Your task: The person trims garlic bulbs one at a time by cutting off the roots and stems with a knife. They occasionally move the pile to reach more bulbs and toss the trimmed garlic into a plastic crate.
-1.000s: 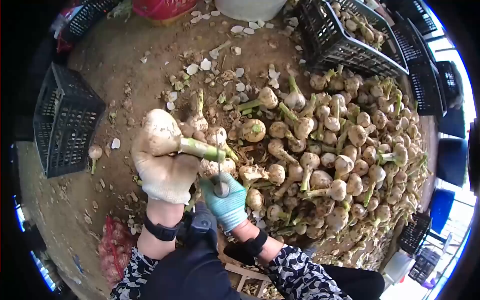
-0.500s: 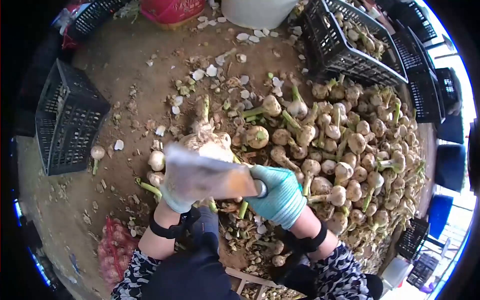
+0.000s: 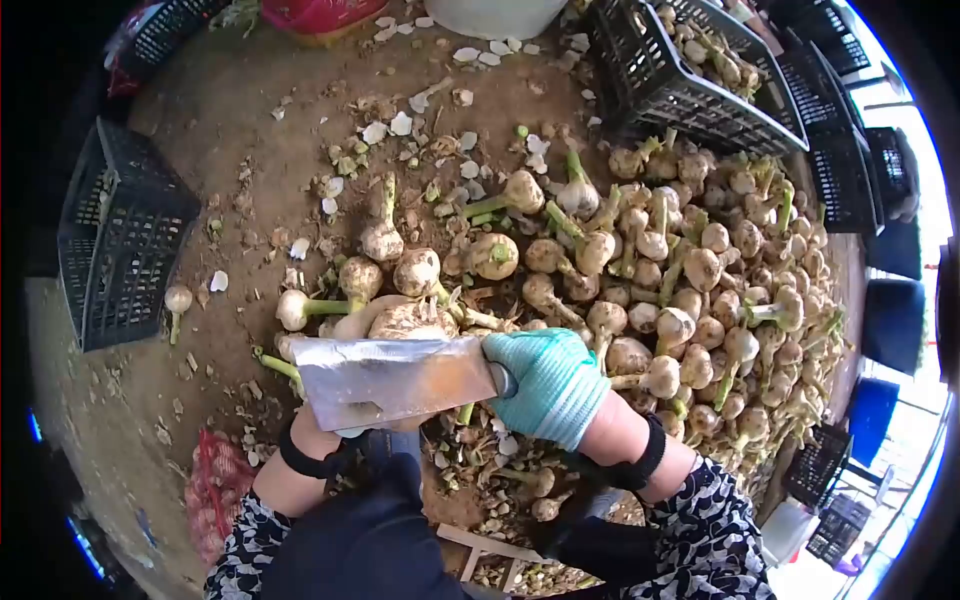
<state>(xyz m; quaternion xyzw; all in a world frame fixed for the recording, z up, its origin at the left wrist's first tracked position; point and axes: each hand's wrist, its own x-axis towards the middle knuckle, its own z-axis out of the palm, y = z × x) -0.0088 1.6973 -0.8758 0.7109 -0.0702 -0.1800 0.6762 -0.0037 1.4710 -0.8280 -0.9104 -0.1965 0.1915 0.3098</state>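
My right hand (image 3: 548, 388), in a light green knit glove, grips the handle of a broad cleaver (image 3: 400, 378). The cleaver's stained metal blade lies across the view, pointing left. Behind it, most of my left hand (image 3: 362, 321) is hidden; pale gloved fingers show beside a large garlic bulb (image 3: 412, 320) just above the blade's upper edge. These fingers appear closed round the bulb. On the ground just beyond are loose garlic bulbs with cut stems, one standing upright (image 3: 382, 238).
A large garlic heap (image 3: 700, 300) spreads on the right. Black crates stand at the upper right (image 3: 700, 105) and left (image 3: 130, 240). A red net bag (image 3: 218, 490) lies lower left, a wooden frame (image 3: 485, 545) below. Peel and stem scraps litter the ground.
The blurred cleaver has come to rest lower and further left, now sharp and nearly level, covering more of my left hand. The whole view has shifted slightly.
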